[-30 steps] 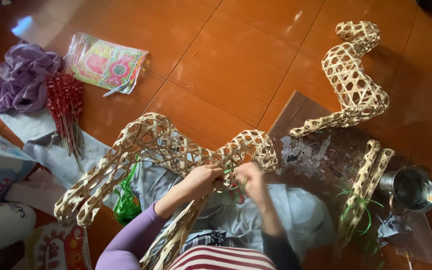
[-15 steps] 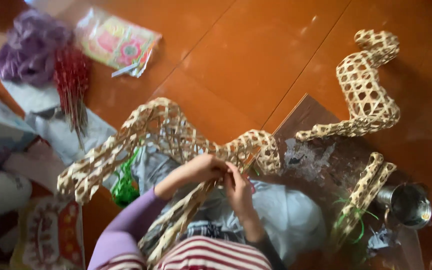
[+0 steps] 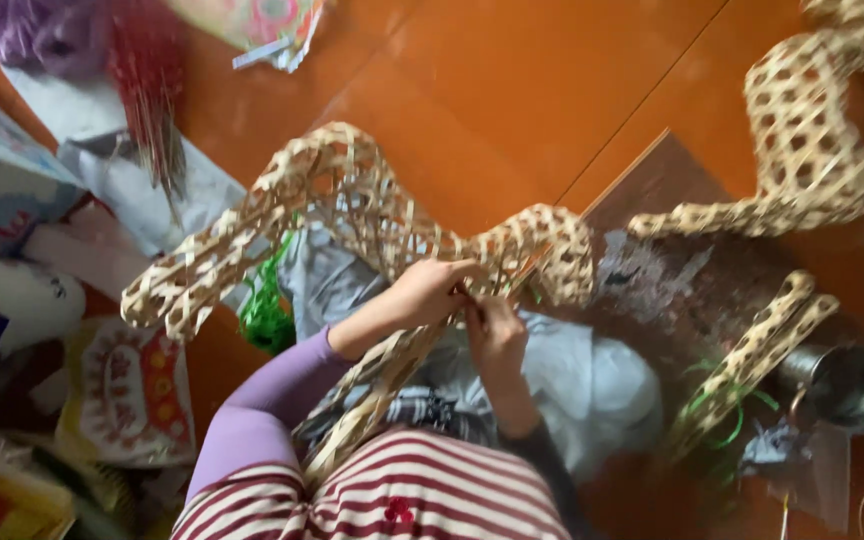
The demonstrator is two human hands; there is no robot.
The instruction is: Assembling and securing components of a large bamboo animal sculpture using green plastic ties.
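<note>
Head view, looking down, frame motion-blurred.

Left hand (image 3: 430, 292): fingers curled shut, pinching strips of the woven bamboo frame (image 3: 352, 215) at its mid-section. Right hand (image 3: 495, 330): also closed on the same frame, just at 4 o'clock from the left hand, the two hands touching or nearly so; blur hides the exact fingertip contact.

Woven bamboo frame: open lattice, pale tan, curved. Sits frame centre over the person's lap. One limb runs out to 9 o'clock and ends near the green raffia (image 3: 267, 305); a rounded lobe sits at 2 o'clock from the hands; another strip bundle drops toward 7 o'clock past the purple sleeve (image 3: 252, 410).

Around it:
- Second woven piece (image 3: 802, 150) at 2 o'clock, lying on the orange tile floor (image 3: 512, 90), well apart from the hands.
- Narrow woven strip piece (image 3: 752, 360) at 4 o'clock, with green strands at its lower end.
- Metal cup (image 3: 842, 385) just beside that, far right.
- Grey cloth (image 3: 582, 370) under the hands, over the lap.
- Red stick bundle (image 3: 152, 90) and purple bag (image 3: 42, 35) at 10 o'clock.
- Printed packets (image 3: 122, 390) stacked at 8 o'clock.
- Striped red-white garment (image 3: 392, 490) at 6 o'clock.
</note>
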